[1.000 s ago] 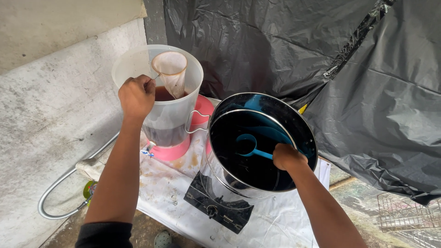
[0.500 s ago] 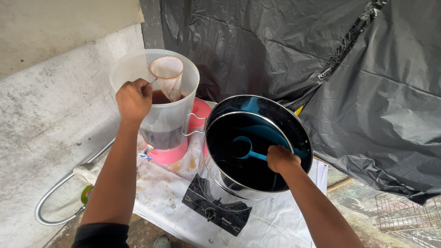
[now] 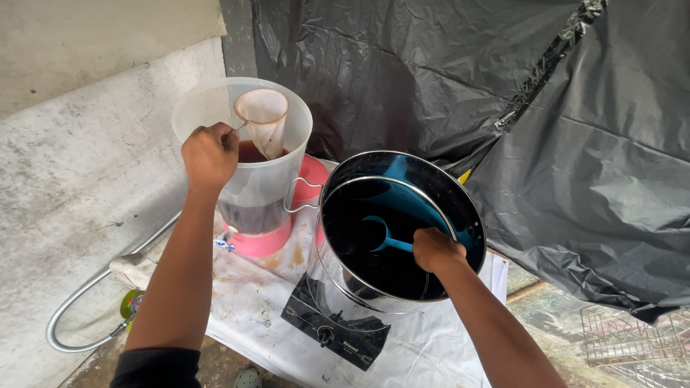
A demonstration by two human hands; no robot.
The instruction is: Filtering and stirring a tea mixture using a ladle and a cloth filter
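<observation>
Steaming pot (image 3: 338, 287) of dark liquid, ladle (image 3: 381, 237) inside

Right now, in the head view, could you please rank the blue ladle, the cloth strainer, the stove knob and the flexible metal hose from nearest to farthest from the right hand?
1. Blue ladle: held in the right hand, inside the steel pot.
2. Stove knob: below the pot, lower left of the hand.
3. Cloth strainer: upper left, over the clear jug.
4. Flexible metal hose: far left, by the wall.
</observation>
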